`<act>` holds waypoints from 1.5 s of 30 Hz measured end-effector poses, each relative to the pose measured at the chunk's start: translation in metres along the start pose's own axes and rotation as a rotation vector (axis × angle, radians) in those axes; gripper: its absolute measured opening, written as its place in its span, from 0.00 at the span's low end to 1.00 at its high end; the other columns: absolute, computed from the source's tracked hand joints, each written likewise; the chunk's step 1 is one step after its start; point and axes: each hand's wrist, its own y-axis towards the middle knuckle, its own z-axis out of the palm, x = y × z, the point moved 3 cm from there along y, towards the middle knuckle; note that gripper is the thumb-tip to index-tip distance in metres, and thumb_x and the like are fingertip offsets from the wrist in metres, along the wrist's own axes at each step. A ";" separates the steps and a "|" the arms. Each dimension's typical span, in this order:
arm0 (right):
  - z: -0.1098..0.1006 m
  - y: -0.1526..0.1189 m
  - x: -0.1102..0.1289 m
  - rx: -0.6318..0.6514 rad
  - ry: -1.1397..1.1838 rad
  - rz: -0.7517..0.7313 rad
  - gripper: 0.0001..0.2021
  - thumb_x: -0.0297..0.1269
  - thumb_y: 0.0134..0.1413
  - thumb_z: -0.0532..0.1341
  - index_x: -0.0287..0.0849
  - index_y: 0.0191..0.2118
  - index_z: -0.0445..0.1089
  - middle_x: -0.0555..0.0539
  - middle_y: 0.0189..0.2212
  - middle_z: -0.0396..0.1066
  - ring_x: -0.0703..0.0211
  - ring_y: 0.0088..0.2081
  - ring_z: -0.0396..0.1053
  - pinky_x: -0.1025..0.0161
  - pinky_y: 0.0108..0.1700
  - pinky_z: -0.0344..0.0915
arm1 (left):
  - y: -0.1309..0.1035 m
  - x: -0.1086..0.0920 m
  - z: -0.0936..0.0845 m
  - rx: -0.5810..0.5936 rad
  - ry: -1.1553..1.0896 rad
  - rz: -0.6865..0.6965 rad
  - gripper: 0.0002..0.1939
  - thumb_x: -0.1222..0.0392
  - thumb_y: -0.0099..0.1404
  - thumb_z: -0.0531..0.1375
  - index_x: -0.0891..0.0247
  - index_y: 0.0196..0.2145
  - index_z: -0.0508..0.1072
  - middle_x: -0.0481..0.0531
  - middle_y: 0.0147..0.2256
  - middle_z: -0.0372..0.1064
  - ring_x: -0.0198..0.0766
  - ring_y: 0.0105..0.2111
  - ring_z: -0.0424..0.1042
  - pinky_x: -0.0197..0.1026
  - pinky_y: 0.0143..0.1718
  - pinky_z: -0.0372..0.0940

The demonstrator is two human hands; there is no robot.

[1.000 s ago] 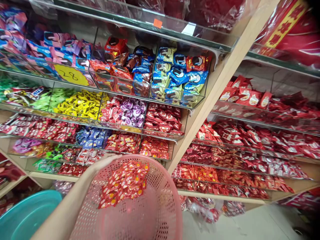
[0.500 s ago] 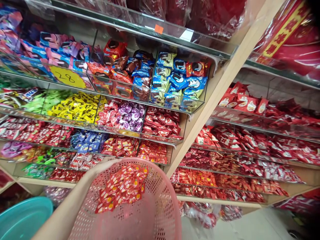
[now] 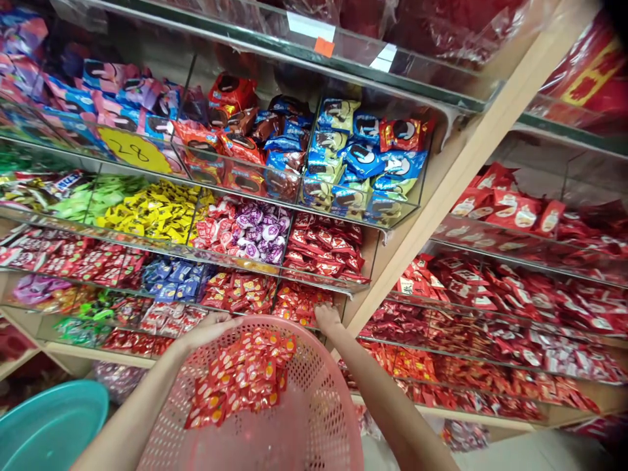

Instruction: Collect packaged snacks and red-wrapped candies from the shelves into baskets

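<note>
My left hand is closed on the far left rim of a pink perforated plastic basket. The basket is tipped toward me. Inside it lies a heap of small red candy packets with orange and white marks. Just beyond the rim, my right hand reaches into the front of a shelf bin of similar red packets. Its fingertips are among the packets and partly hidden, so whether they grip any cannot be made out.
Glass-fronted shelves hold yellow candies, purple-wrapped candies and blue biscuit packs. A wooden upright separates them from more red packets on the right. A teal basin stands at lower left.
My right hand has come into view from the lower right and reached the bin of red packets. The basket stays in my left hand, and the view has shifted slightly.
</note>
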 end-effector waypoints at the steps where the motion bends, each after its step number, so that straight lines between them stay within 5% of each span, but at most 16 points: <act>1: 0.006 0.002 -0.001 0.013 -0.016 0.012 0.13 0.25 0.52 0.54 0.35 0.44 0.69 0.35 0.42 0.71 0.49 0.49 0.65 0.57 0.46 0.60 | 0.001 0.001 0.000 0.013 -0.007 0.016 0.23 0.37 0.47 0.55 0.62 0.20 0.60 0.43 0.20 0.54 0.35 0.23 0.55 0.37 0.27 0.49; 10: 0.020 0.010 -0.006 0.042 -0.082 0.031 0.16 0.24 0.55 0.49 0.36 0.42 0.71 0.33 0.43 0.70 0.50 0.48 0.66 0.56 0.46 0.60 | 0.012 0.012 0.000 0.031 -0.005 0.063 0.25 0.35 0.48 0.56 0.62 0.20 0.60 0.41 0.20 0.52 0.32 0.23 0.52 0.35 0.25 0.45; 18: -0.015 -0.016 0.002 -0.079 -0.063 -0.035 0.10 0.31 0.54 0.55 0.36 0.39 0.71 0.35 0.44 0.68 0.50 0.45 0.66 0.60 0.43 0.61 | 0.014 0.013 -0.001 0.018 -0.015 0.083 0.25 0.35 0.48 0.56 0.62 0.19 0.58 0.41 0.19 0.49 0.31 0.21 0.49 0.35 0.24 0.44; 21: -0.036 -0.030 0.016 -0.184 0.193 -0.086 0.09 0.36 0.53 0.58 0.39 0.38 0.70 0.41 0.41 0.69 0.55 0.42 0.67 0.64 0.40 0.60 | 0.012 0.011 0.000 0.004 -0.012 0.074 0.25 0.35 0.48 0.56 0.62 0.19 0.58 0.41 0.19 0.49 0.30 0.21 0.49 0.35 0.23 0.44; 23: -0.044 -0.042 0.034 -0.202 0.613 -0.124 0.10 0.40 0.51 0.59 0.39 0.34 0.69 0.45 0.34 0.71 0.58 0.35 0.68 0.65 0.35 0.60 | 0.011 0.009 0.000 0.003 -0.017 0.072 0.25 0.35 0.47 0.56 0.62 0.19 0.59 0.41 0.18 0.50 0.30 0.21 0.50 0.35 0.23 0.44; 27: -0.034 -0.071 0.086 0.111 1.479 -0.136 0.14 0.48 0.44 0.62 0.40 0.29 0.68 0.53 0.21 0.67 0.65 0.22 0.62 0.67 0.25 0.56 | 0.013 0.012 0.002 0.013 -0.028 0.063 0.24 0.37 0.48 0.57 0.63 0.20 0.61 0.42 0.19 0.53 0.30 0.20 0.51 0.35 0.22 0.45; 31: -0.012 -0.091 0.122 0.385 1.845 0.013 0.15 0.44 0.36 0.68 0.41 0.28 0.66 0.56 0.16 0.64 0.69 0.18 0.60 0.70 0.22 0.53 | 0.018 0.018 0.003 0.001 -0.046 0.090 0.23 0.38 0.47 0.57 0.63 0.19 0.61 0.42 0.18 0.53 0.30 0.21 0.51 0.34 0.23 0.46; 37: 0.014 -0.097 0.133 0.522 2.028 0.208 0.19 0.41 0.32 0.70 0.42 0.29 0.61 0.54 0.20 0.69 0.67 0.22 0.69 0.71 0.26 0.62 | 0.017 0.019 0.003 -0.008 -0.045 0.099 0.23 0.38 0.46 0.58 0.62 0.18 0.60 0.40 0.17 0.51 0.30 0.20 0.49 0.34 0.22 0.44; 45: 0.030 -0.104 0.135 0.542 2.022 0.154 0.19 0.43 0.35 0.68 0.42 0.33 0.63 0.52 0.24 0.72 0.64 0.25 0.72 0.69 0.28 0.63 | 0.017 0.021 0.002 -0.024 -0.061 0.108 0.26 0.35 0.45 0.58 0.62 0.18 0.59 0.40 0.17 0.49 0.29 0.20 0.48 0.34 0.22 0.43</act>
